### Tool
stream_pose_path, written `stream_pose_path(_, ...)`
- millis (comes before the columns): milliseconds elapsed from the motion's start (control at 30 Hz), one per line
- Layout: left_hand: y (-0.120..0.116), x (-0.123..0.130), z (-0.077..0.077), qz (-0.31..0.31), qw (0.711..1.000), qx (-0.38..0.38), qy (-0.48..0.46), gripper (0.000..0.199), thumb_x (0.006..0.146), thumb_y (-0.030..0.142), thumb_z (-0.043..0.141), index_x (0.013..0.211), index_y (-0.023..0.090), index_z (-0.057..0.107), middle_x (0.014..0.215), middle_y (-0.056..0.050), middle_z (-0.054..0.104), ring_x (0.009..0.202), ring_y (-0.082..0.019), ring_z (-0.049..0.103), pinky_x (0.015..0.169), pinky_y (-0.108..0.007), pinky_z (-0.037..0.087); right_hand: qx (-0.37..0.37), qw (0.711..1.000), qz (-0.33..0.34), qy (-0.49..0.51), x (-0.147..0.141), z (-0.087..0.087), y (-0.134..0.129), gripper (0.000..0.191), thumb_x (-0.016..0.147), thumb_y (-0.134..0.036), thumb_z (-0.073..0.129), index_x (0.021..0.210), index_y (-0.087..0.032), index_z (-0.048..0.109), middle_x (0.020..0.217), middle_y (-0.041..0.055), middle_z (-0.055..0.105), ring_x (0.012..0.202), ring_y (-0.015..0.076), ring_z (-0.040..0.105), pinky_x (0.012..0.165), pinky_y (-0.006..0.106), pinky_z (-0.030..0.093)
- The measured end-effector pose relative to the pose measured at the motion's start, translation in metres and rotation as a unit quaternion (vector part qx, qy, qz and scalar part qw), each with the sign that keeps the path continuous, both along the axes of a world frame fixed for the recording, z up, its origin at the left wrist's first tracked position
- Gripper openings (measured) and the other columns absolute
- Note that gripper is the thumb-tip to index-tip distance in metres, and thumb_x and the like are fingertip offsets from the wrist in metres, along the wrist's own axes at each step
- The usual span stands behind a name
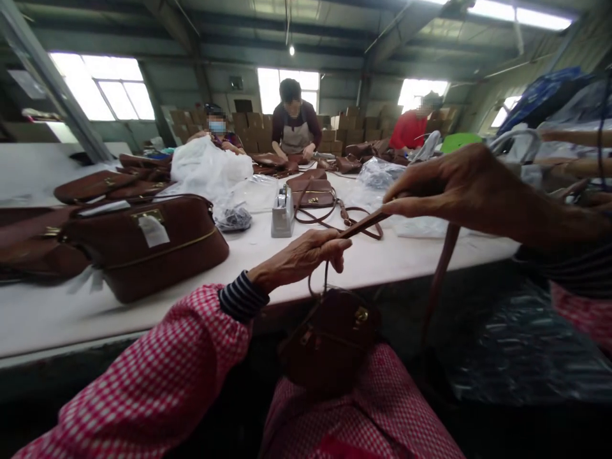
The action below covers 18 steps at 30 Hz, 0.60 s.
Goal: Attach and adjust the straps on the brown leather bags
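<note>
I'm watching a flat brown leather strap (pixel 366 224) slanting up from left hand (pixel 306 256) to right hand (pixel 461 183), both pinching it tightly.

No writing can be read. The white paper (pixel 153 231) on the large bag (pixel 167 261) shows no legible print, the lap bag's (pixel 325 354) gold clasp (pixel 361 315) is too blurred for any mark, and the far cartons (pixel 248 122) and upper-left pale sheet (pixel 27 83) are too indistinct.
</note>
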<state>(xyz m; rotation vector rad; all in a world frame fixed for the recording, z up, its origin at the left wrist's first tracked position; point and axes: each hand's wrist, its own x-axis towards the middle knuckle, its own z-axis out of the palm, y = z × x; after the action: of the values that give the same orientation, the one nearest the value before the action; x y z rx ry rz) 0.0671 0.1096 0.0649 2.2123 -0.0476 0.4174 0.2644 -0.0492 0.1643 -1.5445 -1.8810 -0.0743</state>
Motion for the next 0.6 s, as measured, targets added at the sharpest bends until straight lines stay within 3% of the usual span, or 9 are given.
stream_pose_path(167,0.006,-0.018,-0.037,0.007,0.994,-0.087,0.070,0.040,0.103,0.051,0.048,0.095,0.017,0.067,0.098,-0.007,0.068,0.087,-0.018,0.065,0.079,-0.029,0.052,0.005,0.999,-0.048,0.012,0.022,-0.001,-0.010,0.037,0.081,-0.052,0.083,0.082,-0.015,0.085,0.072,0.0063,0.077,0.064,0.0121,0.065,0.055,0.029,0.044)
stream_pose_path(367,-0.010,-0.038,-0.074,0.102,0.989,-0.086,0.060,0.043,0.106,0.052,0.042,0.090,0.018,0.064,0.082,0.001,0.059,0.077,-0.014,0.055,0.070,-0.026,0.043,-0.014,0.997,-0.073,0.021,0.030,-0.019,-0.015,0.052,0.075,-0.066,0.079,0.080,-0.015,0.085,0.071,0.0054,0.076,0.065,0.0118,0.064,0.056,0.030,0.041)
stream_pose_path(433,-0.015,-0.041,-0.087,0.101,0.992,-0.050,0.060,0.042,0.108,0.048,0.038,0.093,0.018,0.064,0.082,0.001,0.060,0.076,-0.014,0.055,0.070,-0.025,0.043,-0.019,0.997,-0.068,0.042,0.032,-0.022,-0.016,0.050,0.077,-0.065,0.079,0.081,-0.016,0.084,0.074,0.0056,0.077,0.068,0.0130,0.065,0.060,0.030,0.043)
stream_pose_path(600,-0.027,-0.048,-0.115,0.118,0.978,0.170,-0.012,0.040,0.110,0.034,0.030,0.107,0.019,0.067,0.098,-0.006,0.065,0.081,-0.017,0.057,0.076,-0.030,0.045,-0.026,0.994,-0.074,0.070,0.034,-0.021,-0.020,0.053,0.076,-0.066,0.082,0.081,-0.014,0.084,0.078,0.0094,0.078,0.072,0.0173,0.065,0.063,0.032,0.043)
